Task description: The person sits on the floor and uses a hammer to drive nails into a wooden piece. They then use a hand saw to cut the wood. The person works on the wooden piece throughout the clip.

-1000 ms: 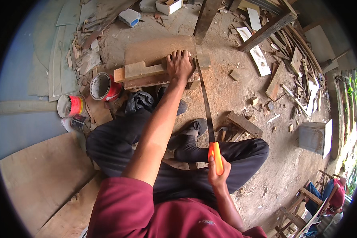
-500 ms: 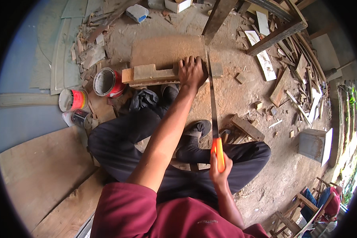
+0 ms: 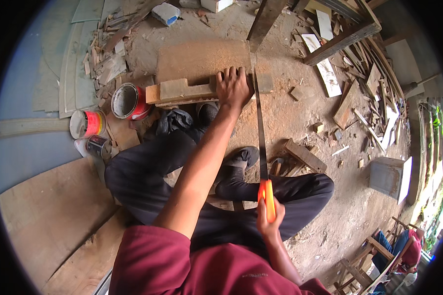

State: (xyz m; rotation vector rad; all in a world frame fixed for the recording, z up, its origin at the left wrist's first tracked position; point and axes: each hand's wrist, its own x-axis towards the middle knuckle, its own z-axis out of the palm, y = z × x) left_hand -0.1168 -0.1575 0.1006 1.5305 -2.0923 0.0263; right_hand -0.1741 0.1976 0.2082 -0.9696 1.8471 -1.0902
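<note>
The left hand [image 3: 234,87] is reaching far forward on a straight arm, palm down, fingers spread and pressing. The right hand [image 3: 268,219] is staying close to the body, fingers curled tight in a grip.

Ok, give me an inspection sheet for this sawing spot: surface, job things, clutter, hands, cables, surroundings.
Surface: dirt floor dusted with sawdust; a flat board lies under the work.
Job's things: wooden block lying on the board; handsaw with orange handle, its blade across the block's right end.
Clutter: open paint tin, two more tins beside it, offcuts and scrap strips scattered to the right.
Hands: left hand pressed flat on the block; right hand closed round the saw handle.
Cables: nothing seen.
Surroundings: plywood sheets at the left, grey box at the right, wooden chairs lower right.
</note>
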